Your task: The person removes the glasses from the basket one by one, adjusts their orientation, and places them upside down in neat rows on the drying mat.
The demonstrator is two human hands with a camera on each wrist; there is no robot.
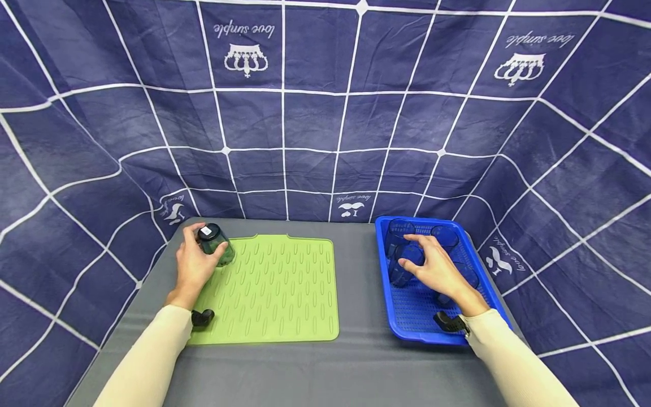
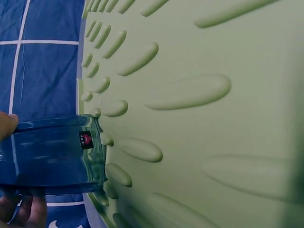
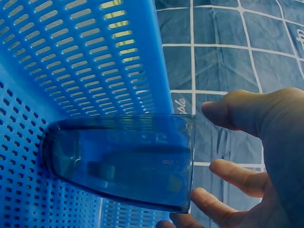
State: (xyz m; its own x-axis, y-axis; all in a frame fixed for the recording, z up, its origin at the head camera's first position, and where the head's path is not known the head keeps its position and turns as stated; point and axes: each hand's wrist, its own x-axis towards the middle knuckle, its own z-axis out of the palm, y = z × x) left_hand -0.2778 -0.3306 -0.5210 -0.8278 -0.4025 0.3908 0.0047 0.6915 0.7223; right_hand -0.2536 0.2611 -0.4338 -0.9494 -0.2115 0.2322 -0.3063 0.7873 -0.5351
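Head view: "Where is the tinted glass [image 1: 212,244]?"
"At the far left corner of the green mat [image 1: 274,288], pinched between thumb and fingers of my left hand [image 1: 195,257]."
"And your right hand [image 1: 439,268]?"
"Spread beside the rim of a second glass [image 3: 118,161] in the blue basket [image 1: 412,316], on the grey table [image 1: 356,282]; contact I cannot tell"

Glossy, glass-like tumbler [image 2: 52,159] (matt, ridged mat [image 1: 277,289])
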